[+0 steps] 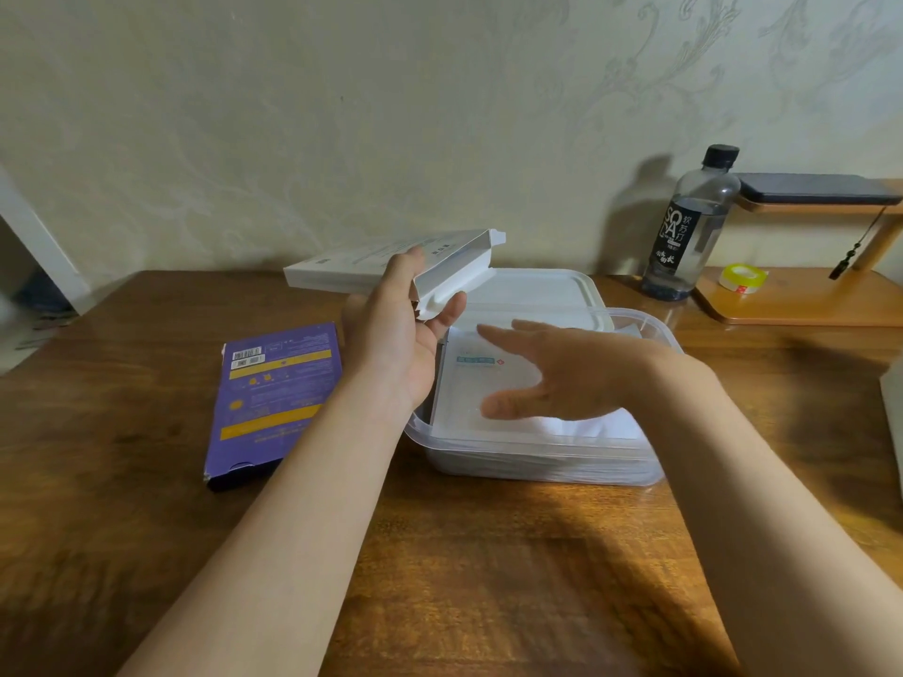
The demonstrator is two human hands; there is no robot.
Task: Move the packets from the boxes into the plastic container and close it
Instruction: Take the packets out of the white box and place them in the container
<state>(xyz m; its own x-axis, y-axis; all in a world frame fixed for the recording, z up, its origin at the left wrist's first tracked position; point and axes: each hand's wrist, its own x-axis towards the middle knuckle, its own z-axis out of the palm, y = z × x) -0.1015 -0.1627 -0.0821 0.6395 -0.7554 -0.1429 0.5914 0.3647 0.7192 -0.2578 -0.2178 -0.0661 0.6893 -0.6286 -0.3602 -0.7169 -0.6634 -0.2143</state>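
The near counter [488, 554] in front of the container [537, 461] lies bare between the two forearms. The container's mouth is uncovered, but the right hand [552, 378] hovers flat over it. The left hand [391, 344] holds a white box [371, 263] above the left rim. A purple box [273, 398] blocks the left side, the lid [537, 290] lies just behind, and a bottle [689, 227] and stand [801, 300] crowd the far right.

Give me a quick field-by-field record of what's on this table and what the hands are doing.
left hand: holds the white box, flap open, raised above the table
right hand: fingers straight, over the packets in the plastic container; contact unclear
lid: off, lying behind the container
purple box: flat on the table, left of the container
bottle: upright, far right
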